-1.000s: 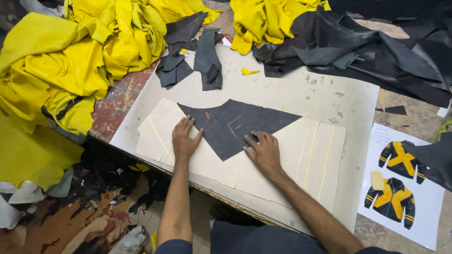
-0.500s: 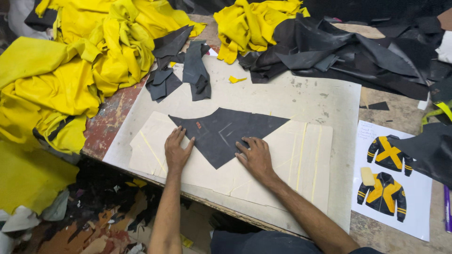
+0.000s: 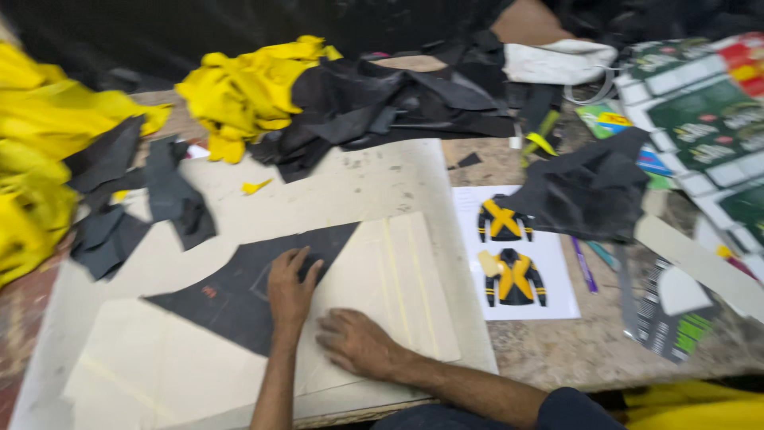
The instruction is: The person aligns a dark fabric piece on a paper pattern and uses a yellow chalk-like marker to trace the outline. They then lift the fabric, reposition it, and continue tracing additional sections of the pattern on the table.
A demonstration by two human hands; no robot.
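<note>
The left hand (image 3: 290, 288) presses flat, fingers spread, on the black cut piece (image 3: 239, 291), while the right hand (image 3: 356, 341) rests open on the cream pattern sheet (image 3: 398, 287), neither grip closed around anything.

Single head-worn view, looking steeply down, close over the cutting table (image 3: 382, 171) and both forearms.

Dark grey cut leather piece (image 3: 239, 291), angular with pointed corner, lying flat on pale cardboard pattern (image 3: 382, 295), on the table
</note>
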